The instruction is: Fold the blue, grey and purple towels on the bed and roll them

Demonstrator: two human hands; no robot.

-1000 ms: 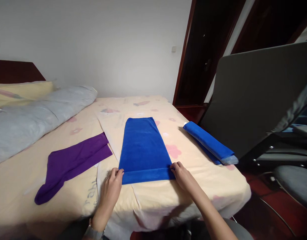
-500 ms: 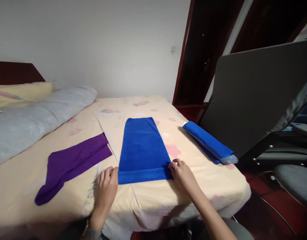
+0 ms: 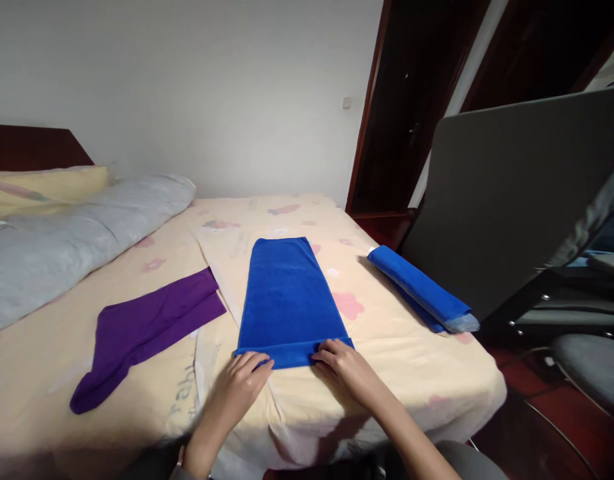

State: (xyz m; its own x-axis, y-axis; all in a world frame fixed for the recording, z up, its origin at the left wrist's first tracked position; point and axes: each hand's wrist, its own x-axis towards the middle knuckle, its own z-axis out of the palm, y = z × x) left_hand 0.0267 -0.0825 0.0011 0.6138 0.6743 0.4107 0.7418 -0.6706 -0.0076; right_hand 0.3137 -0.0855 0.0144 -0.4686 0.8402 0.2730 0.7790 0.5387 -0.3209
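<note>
A blue towel (image 3: 291, 293) lies lengthwise on the bed, its near end folded over into a narrow band. My left hand (image 3: 247, 381) is closed on the left part of that band, with the fingers curled over the cloth. Farther right along the same band, my right hand (image 3: 339, 363) grips the fold, thumb at the near edge and fingers on top. Some fingertips are hidden against the cloth. To the left of the towel lies a flat purple cloth (image 3: 147, 327), narrower at its near end.
A second blue cloth, folded into a bundle (image 3: 419, 283) with clear plastic at its end, rests near the bed's right edge. A grey-white quilt (image 3: 111, 217) and a yellow pillow (image 3: 61, 183) are at the left. A dark grey panel (image 3: 517, 193) stands beside the bed (image 3: 427, 370).
Both hands have moved inward from the towel's near corners onto the folded band. The towel's body still lies flat, and the purple cloth and blue bundle stay in place.
</note>
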